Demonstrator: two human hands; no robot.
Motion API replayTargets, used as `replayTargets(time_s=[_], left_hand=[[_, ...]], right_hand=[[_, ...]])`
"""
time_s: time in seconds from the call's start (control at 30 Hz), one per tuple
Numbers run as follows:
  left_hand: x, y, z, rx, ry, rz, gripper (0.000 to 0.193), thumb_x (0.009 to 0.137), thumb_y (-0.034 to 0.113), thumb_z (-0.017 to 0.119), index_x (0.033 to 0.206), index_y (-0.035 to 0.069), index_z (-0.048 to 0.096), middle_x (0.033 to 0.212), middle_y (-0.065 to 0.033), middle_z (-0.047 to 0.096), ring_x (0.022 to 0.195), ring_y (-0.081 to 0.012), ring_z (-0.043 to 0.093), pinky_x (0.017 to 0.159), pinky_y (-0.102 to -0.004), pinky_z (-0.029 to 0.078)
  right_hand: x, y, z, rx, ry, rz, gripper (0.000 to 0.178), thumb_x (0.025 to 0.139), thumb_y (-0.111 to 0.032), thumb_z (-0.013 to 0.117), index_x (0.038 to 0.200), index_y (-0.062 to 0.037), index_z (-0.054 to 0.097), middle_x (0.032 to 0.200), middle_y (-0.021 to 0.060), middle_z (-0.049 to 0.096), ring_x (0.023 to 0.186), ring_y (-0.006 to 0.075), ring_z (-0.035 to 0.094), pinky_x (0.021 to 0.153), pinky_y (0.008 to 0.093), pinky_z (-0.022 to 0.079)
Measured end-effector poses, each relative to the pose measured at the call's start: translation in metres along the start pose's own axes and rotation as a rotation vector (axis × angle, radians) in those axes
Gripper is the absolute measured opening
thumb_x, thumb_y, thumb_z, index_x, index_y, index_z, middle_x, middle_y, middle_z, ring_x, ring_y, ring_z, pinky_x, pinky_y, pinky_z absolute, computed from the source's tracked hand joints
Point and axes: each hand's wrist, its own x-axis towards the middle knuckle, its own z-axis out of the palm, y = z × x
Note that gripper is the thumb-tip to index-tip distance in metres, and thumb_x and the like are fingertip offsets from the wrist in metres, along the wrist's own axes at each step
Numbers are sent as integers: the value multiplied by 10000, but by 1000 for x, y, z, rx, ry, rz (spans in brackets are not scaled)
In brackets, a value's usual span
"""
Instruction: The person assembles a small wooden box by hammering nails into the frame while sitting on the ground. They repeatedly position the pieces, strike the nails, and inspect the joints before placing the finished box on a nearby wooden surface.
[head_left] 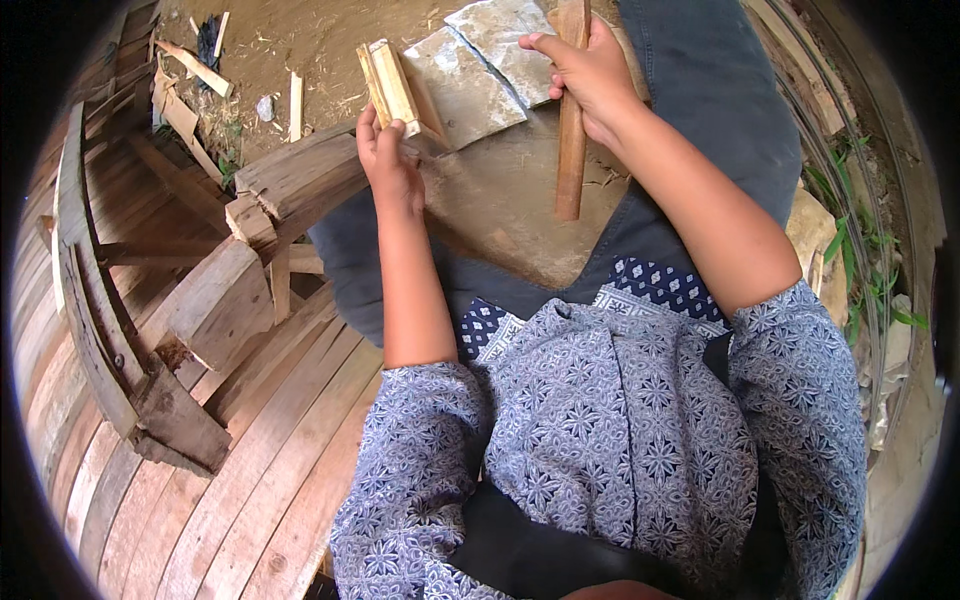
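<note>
Upright in my left hand (393,170) is a small pale block of split wood (390,85), pinched between thumb and fingers near its lower end. My right hand (595,85) is closed around a long, smooth brown wooden stick (570,165), its thumb pointing left. The stick's upper end runs out of the picture at the top edge, and its lower end hangs over the ground between my legs. Beyond the hands lie flat grey stone slabs (465,90), with a gap between two of them.
Rough timber beams (215,300) and a plank floor (250,460) are to my left. Wood scraps (295,105) and a crumpled dark piece (210,38) litter the dirt (320,35) ahead. Stones and green plants (850,240) line the right side.
</note>
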Motion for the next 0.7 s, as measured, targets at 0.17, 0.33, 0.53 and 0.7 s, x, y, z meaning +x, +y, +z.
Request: replayTargets(time_s=[0.17, 0.33, 0.53, 0.7], left_hand=[[-16, 12, 6, -434, -254, -147, 670, 858, 355, 531, 1449, 68, 399, 1403, -137, 510, 1280, -311, 515, 1022, -511, 450], [-36, 18, 30, -515, -216, -240, 752, 824, 503, 521, 1443, 83, 443, 1442, -158, 490, 1303, -360, 490, 1031, -600, 409], [-28, 15, 31, -405, -250, -143, 697, 835, 342, 585, 1431, 16, 425, 1389, -165, 520, 1245, -336, 531, 1018, -517, 442], [11, 2, 32, 656, -138, 550, 635, 754, 200, 695, 1343, 62, 500, 1335, -160, 525, 1243, -339, 500, 1063, -468, 403]], right_hand=[[-3, 3, 1, 72, -12, -4, 339, 865, -15, 666, 1158, -98, 515, 730, 9, 533, 477, 87, 460, 372, 240, 389], [0, 9, -1, 67, -28, -19, 336, 863, 8, 659, 1154, -88, 521, 729, 10, 541, 479, 87, 466, 372, 240, 385], [1, 9, -1, 24, 6, -4, 403, 863, -9, 665, 1221, -95, 502, 763, 19, 557, 481, 94, 478, 370, 238, 399], [9, 22, -14, 3, -79, -58, 328, 890, -88, 689, 1145, -42, 487, 949, 80, 712, 514, 43, 481, 434, 204, 440]])
